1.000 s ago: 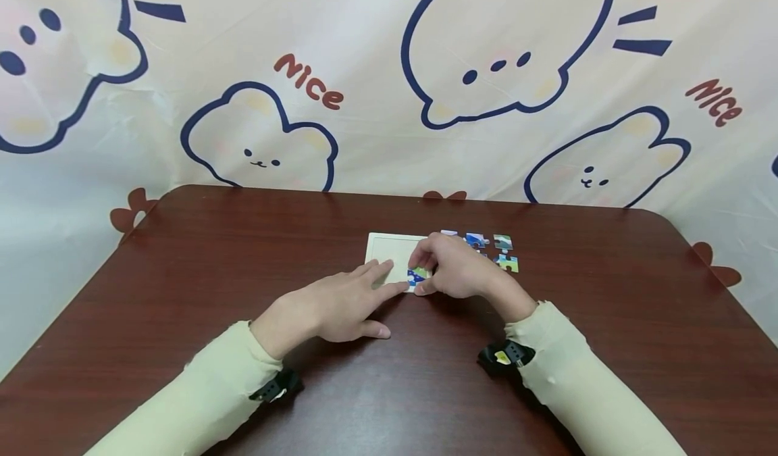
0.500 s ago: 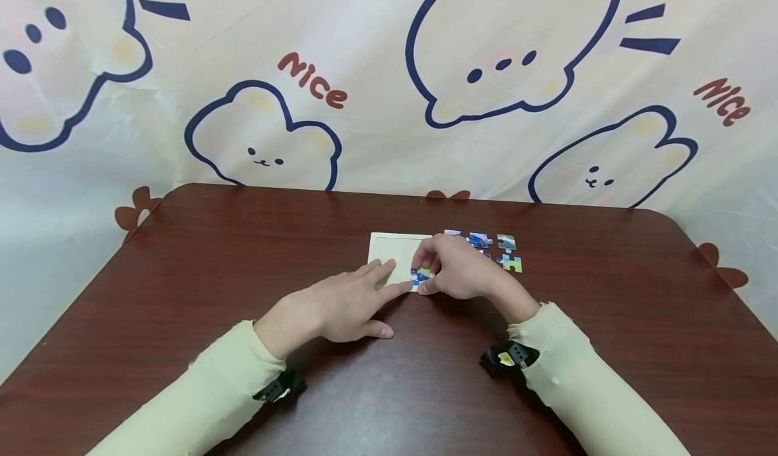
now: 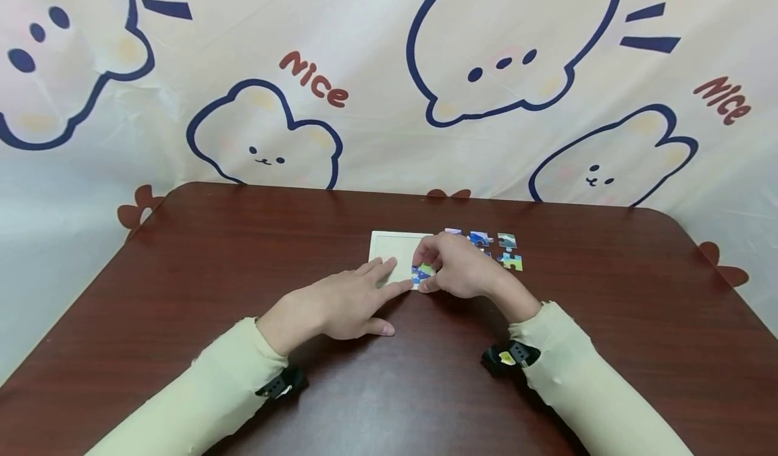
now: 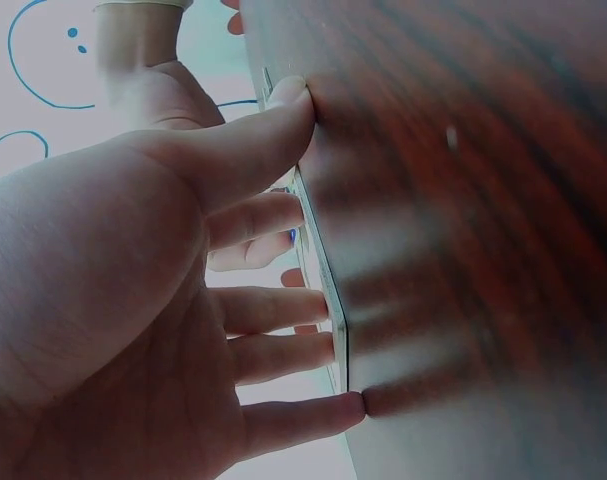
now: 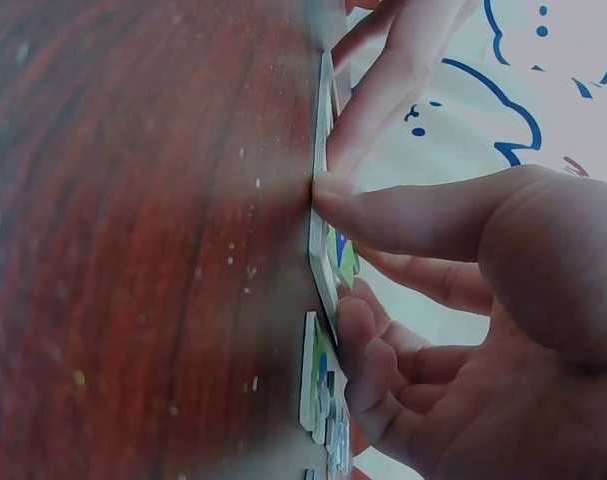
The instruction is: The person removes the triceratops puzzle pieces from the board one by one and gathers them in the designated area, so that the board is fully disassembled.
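A cream puzzle tray (image 3: 398, 243) lies on the table. At its near right corner is a blue and green puzzle piece (image 3: 419, 275), partly covered by fingers. My right hand (image 3: 452, 265) pinches this piece with curled fingers. Seen from the right wrist, the thumb presses at the tray's edge, and the piece's green end (image 5: 345, 265) tilts up a little from the tray. My left hand (image 3: 340, 305) spreads its straight fingers over the tray's near left part, the index fingertip beside the piece. The left thumb stays off the tray, near the table surface.
Several loose jigsaw pieces (image 3: 509, 261) lie right of the tray, some hidden behind my right hand. The brown table (image 3: 243, 240) reaches back to a cartoon-printed curtain (image 3: 377, 152). Black straps (image 3: 509, 357) sit on both wrists.
The head view has shifted slightly, moving the scene a little to the right. Both hands keep their places at the tray, with only tiny movement of the right fingers at the piece.
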The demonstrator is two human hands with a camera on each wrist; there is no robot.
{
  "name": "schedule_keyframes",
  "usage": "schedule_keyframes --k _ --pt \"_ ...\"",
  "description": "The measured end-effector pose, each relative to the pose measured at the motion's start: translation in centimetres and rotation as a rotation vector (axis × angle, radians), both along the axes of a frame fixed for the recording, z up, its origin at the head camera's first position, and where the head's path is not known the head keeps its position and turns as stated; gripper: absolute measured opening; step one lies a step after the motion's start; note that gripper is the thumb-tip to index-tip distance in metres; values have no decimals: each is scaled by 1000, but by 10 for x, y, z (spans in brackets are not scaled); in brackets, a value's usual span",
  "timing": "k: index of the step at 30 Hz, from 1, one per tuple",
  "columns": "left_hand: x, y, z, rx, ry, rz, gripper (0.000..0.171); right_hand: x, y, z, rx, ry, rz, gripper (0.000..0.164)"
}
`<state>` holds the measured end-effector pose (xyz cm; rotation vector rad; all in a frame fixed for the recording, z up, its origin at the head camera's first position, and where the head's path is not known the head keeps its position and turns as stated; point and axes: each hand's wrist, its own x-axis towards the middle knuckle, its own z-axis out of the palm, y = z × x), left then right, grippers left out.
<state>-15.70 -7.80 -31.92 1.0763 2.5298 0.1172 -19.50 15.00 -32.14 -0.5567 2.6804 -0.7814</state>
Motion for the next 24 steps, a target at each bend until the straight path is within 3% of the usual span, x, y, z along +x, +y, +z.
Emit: schedule_keyframes --k 24 --pt "-1 0 1 7 3 -4 71 1 1 4 60 26 -22 38"
